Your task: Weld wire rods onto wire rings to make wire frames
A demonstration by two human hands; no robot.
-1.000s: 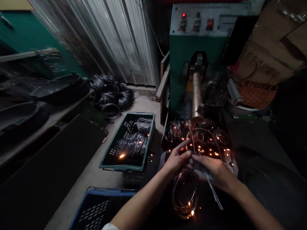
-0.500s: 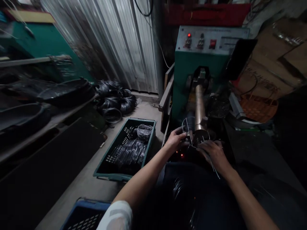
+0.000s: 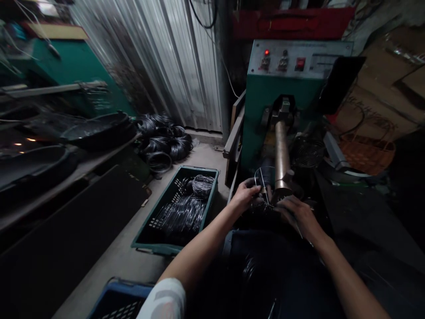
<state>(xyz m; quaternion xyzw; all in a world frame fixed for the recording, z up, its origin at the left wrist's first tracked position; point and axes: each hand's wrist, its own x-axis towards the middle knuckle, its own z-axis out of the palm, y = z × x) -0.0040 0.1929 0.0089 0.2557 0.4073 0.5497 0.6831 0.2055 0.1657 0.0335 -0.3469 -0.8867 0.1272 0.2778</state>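
Note:
My left hand (image 3: 247, 193) is closed on a thin bent wire ring (image 3: 263, 178), just left of the metal electrode arm of a green machine (image 3: 282, 153). Thumb and fingers pinch the ring's near side. On the other side, my right hand (image 3: 296, 211) is closed around thin wire pieces (image 3: 301, 232), whose ends poke out below the palm. Its fingertips reach under the tip of the arm, close to the ring. Shadow hides exactly where the wires meet.
A green crate (image 3: 175, 248) of bundled wire pieces stands on the floor at left, a blue crate (image 3: 128, 288) nearer. Coils of black wire (image 3: 166, 141) lie by the corrugated wall. A control panel (image 3: 300, 60) tops the machine; a wicker basket (image 3: 368, 153) is at right.
The view has shifted slightly, so most things appear a little lower and further right. Both hands stay at the arm's tip; the wires under my right palm show less.

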